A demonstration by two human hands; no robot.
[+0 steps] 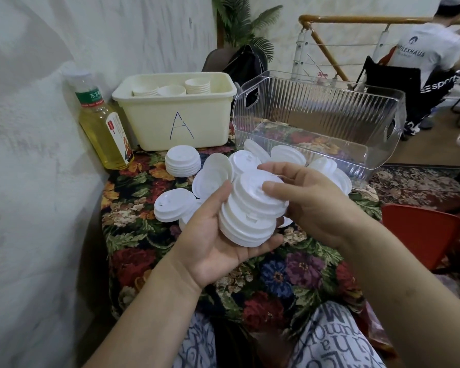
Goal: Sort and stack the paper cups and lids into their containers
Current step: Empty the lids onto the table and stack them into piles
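We're mid lid-stacking: left hand (213, 235) cradles the stack of lids (252, 211) above the desk (276, 272), right hand (311, 200) pinches its top lid; cups (170, 87) already sit in the cream bin (175, 112). Next we likely seat that lid square, then grab from the loose lids (213, 173) beside the clear bin (316, 120). Floral cloth, white wall, a bottle (101, 120), a person seated behind

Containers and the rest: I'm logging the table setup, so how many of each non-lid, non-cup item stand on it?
Cream bin marked A: 1
Clear ribbed bin: 1
Bottle of yellow drink: 1
Total: 3
The loose lids overlap too much to count; the left hand and right hand hold one lid stack.
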